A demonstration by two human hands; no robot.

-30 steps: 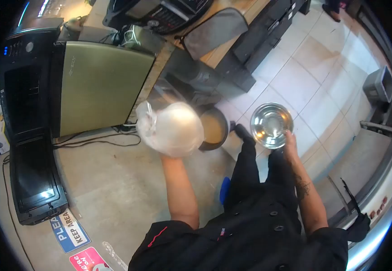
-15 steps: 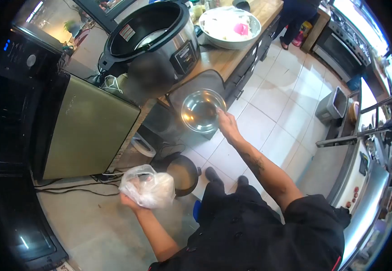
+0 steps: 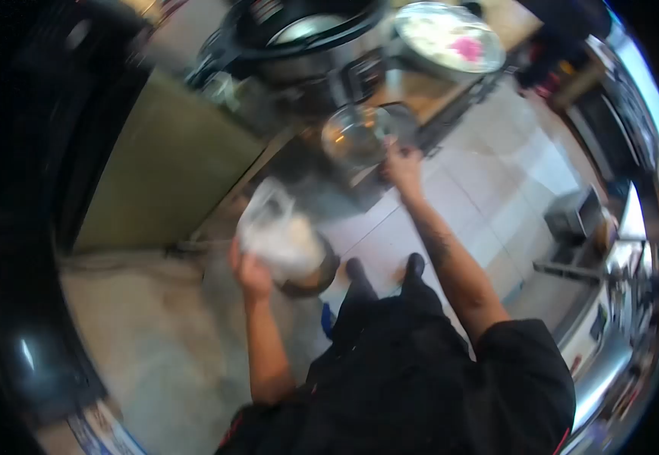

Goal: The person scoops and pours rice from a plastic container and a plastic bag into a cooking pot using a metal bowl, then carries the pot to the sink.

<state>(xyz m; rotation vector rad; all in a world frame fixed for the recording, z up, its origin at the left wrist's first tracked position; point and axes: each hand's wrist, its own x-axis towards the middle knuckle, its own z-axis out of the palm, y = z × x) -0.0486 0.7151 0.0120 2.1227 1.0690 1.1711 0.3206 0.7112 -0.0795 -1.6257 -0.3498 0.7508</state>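
Observation:
My left hand (image 3: 252,274) is closed on a clear plastic bag (image 3: 272,227) with whitish contents, held out in front of me above the floor. Partly behind the bag, a round dark-rimmed pot (image 3: 316,284) with a tan inside stands low down. My right hand (image 3: 403,168) grips the rim of a shiny round bowl (image 3: 350,145) near the counter edge. Motion blur smears both hands, and the bowl seems to hold nothing I can make out.
An open electric cooker (image 3: 306,67) stands on the counter, beside a large bowl (image 3: 462,70) of white stuff with a pink item (image 3: 467,49). An olive-coloured panel (image 3: 162,167) is at left. A grey bin (image 3: 574,214) stands at right. Another person (image 3: 564,30) is at the far end.
The view has shifted and blurred. My left hand has raised the bag and moved it right, closer to the bowl. The right hand still grips the bowl, now right up by the counter.

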